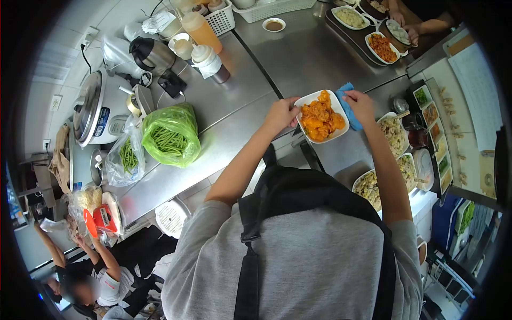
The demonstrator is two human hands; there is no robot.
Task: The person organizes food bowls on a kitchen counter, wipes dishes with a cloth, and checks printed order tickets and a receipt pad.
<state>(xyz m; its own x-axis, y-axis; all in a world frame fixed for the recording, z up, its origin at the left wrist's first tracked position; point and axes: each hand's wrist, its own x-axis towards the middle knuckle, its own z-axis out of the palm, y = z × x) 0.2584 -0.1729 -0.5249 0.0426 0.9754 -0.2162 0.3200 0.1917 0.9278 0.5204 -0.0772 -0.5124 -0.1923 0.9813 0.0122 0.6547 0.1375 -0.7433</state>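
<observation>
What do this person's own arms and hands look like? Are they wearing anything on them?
The left hand and right hand are bare, with no gloves or wristwatches showing. The forearms are uncovered too, below the short grey sleeves of a shirt; a black strap runs over it.

Grey marled short-sleeved shirt (320,250); black apron (304,184), wide black straps (248,288), dark buckle (250,238).

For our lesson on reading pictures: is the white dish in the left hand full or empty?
Full: glossy orange food is heaped across the white dish, while the left hand holds its side.
</observation>
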